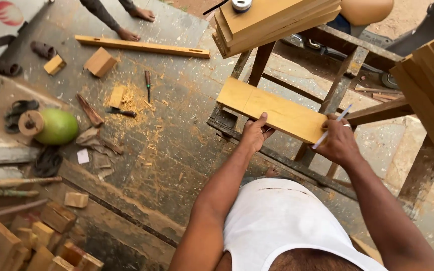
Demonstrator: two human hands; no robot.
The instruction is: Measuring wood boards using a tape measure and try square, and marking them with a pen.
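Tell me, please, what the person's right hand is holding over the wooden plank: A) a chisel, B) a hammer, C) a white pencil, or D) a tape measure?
C: the right hand grips a thin white pencil at the end of the yellowish wooden plank, while the left hand steadies the plank's near edge.
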